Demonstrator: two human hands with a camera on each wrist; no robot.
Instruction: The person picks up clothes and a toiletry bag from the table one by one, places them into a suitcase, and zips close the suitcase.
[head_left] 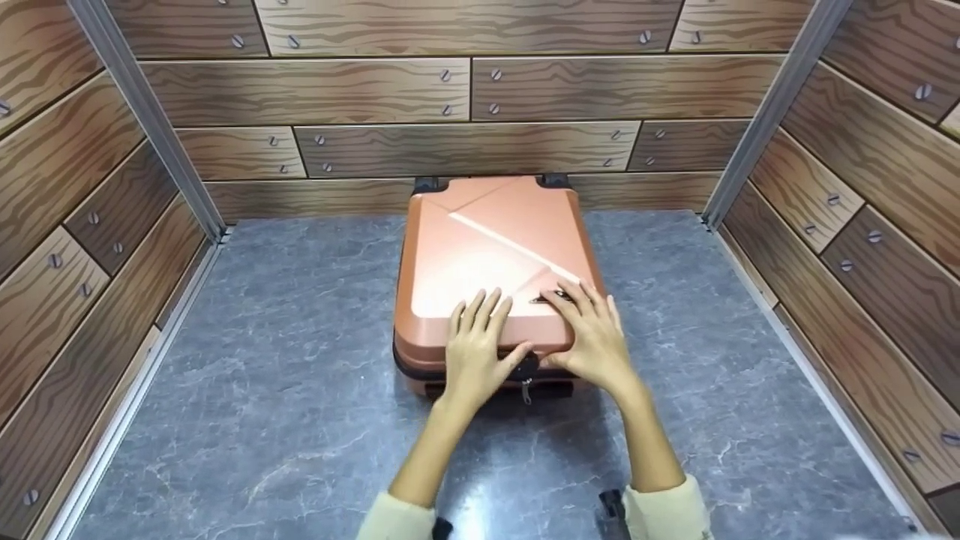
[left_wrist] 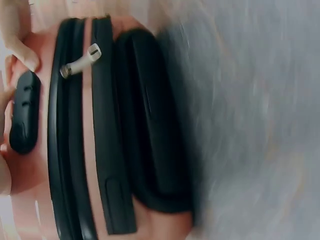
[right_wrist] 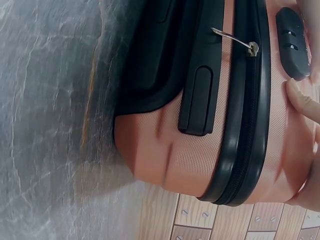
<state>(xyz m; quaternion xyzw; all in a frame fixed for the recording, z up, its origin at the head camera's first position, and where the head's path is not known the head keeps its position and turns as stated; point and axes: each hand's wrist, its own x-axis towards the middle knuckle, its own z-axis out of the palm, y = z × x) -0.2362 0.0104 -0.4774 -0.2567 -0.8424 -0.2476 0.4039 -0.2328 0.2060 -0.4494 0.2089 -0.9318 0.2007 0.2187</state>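
A rose-pink hard-shell suitcase (head_left: 480,255) lies flat on the grey floor. My left hand (head_left: 476,356) rests on its near edge, fingers straight over the lid and thumb reaching toward the black combination lock (head_left: 526,366). On the other side of that lock, my right hand (head_left: 596,337) lies on the lid's near corner with fingers spread and thumb low on the front. A metal zipper pull (right_wrist: 253,49) hangs below the lock. The left wrist view shows the black carry handle (left_wrist: 112,205) and the zipper band running along the suitcase's side.
Wood-patterned walls (head_left: 375,90) with printed screws enclose the marbled floor (head_left: 300,337) on three sides. Grey metal posts (head_left: 150,112) stand in the corners. The suitcase's wheels (head_left: 555,181) are at the far end, close to the back wall.
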